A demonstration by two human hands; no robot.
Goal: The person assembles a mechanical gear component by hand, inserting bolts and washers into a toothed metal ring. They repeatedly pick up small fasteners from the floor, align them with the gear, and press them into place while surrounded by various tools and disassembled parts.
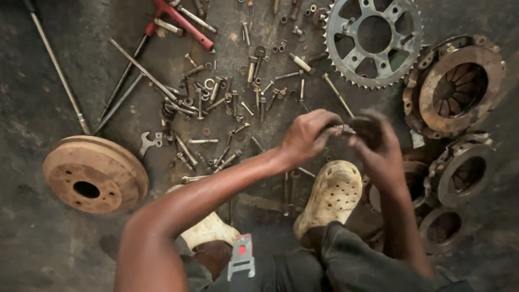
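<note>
Grip: left hand (309, 135) pinches a small metal part (344, 129); right hand (376, 141) is clenched round a dark round piece (367, 130), the two meeting above the floor's middle.
Floor, left edge: rusty brake drum (94, 174).
Floor, middle: scattered bolts (227, 97), just beyond the hands.
Floor, top edge: sprocket (373, 40).
Floor, right edge: rusty clutch plates (457, 86).
Below hands: pale clog (330, 197).
</note>
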